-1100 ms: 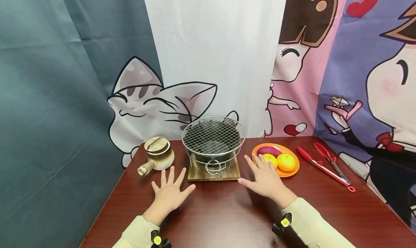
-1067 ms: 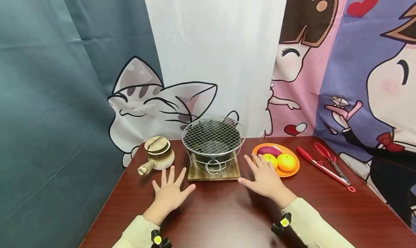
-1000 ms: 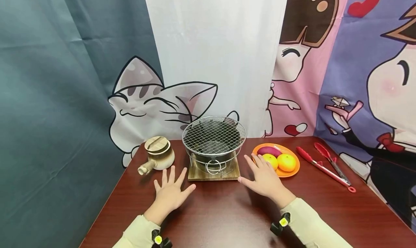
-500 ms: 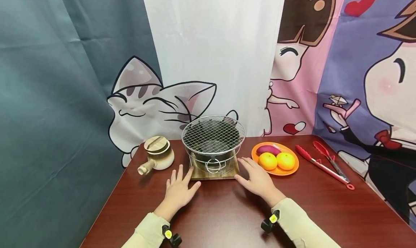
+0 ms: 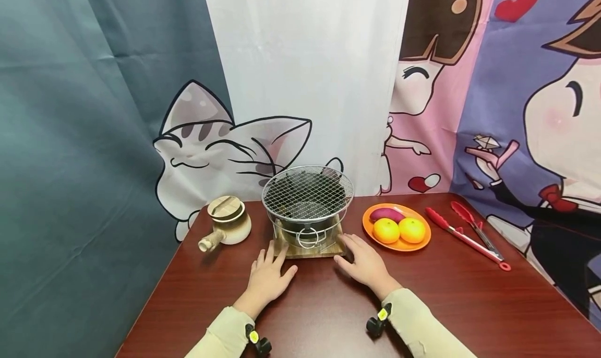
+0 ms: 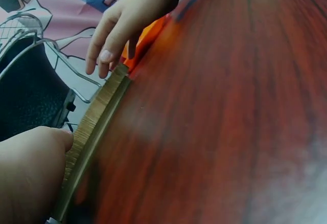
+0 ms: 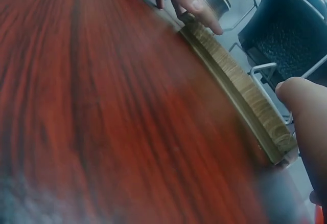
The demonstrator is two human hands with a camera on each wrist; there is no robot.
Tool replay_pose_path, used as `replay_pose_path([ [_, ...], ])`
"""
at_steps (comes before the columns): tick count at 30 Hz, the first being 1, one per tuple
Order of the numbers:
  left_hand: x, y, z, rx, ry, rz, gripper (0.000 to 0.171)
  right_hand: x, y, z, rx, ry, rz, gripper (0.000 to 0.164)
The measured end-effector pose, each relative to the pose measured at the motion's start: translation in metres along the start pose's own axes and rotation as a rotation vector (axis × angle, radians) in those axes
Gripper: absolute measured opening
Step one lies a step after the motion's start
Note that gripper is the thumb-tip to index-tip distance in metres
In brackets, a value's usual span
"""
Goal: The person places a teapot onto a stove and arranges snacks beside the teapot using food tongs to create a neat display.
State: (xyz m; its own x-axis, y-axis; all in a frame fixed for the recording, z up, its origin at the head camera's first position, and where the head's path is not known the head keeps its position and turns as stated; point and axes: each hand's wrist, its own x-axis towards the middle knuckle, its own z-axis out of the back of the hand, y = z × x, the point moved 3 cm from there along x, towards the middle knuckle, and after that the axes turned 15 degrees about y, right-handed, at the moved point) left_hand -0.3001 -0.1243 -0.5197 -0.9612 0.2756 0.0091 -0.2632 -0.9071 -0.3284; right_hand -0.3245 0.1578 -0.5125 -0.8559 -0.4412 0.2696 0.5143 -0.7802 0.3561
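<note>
A small grill stove with a round wire mesh rack (image 5: 307, 193) and a dark pan-like body stands on a wooden board (image 5: 300, 253) at the back middle of the table. My left hand (image 5: 266, 281) is at the board's front left corner, fingers spread and fairly straight. At the front right corner is my right hand (image 5: 367, 265), its fingers slightly bent along the board's side. In the left wrist view, the thumb (image 6: 38, 157) lies beside the board edge (image 6: 94, 119). From the right wrist, the other thumb (image 7: 301, 101) shows near the board's end. Whether the fingers touch the board is unclear.
Left of the stove stands a lidded ceramic pot (image 5: 238, 230) with a side handle pointing forward-left. An orange plate (image 5: 401, 247) on the right bears a purple sweet potato (image 5: 386, 215) and two oranges (image 5: 412, 230). Red-tipped tongs (image 5: 465, 239) lie farther right. A printed curtain hangs behind.
Both hands have moved inward, from spread out before the pot and over the plate to either side of the wooden board. The oranges are now fully visible. The stove stays in place.
</note>
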Motion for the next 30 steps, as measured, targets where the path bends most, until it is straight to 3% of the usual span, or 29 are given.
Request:
replay_pose_path([
  [12, -0.005, 0.001, -0.009, 0.035, -0.062, -0.025, 0.066, -0.005, 0.009, -0.001, -0.075, -0.125, 0.123, 0.038],
  [21, -0.001, 0.003, -0.011, 0.027, -0.045, -0.005, 0.067, 0.0, 0.018, -0.009, -0.078, -0.101, 0.235, 0.035],
  [30, 0.002, 0.002, -0.011, 0.035, -0.037, -0.003, 0.067, 0.008, 0.028, -0.017, -0.153, -0.024, 0.202, 0.047],
])
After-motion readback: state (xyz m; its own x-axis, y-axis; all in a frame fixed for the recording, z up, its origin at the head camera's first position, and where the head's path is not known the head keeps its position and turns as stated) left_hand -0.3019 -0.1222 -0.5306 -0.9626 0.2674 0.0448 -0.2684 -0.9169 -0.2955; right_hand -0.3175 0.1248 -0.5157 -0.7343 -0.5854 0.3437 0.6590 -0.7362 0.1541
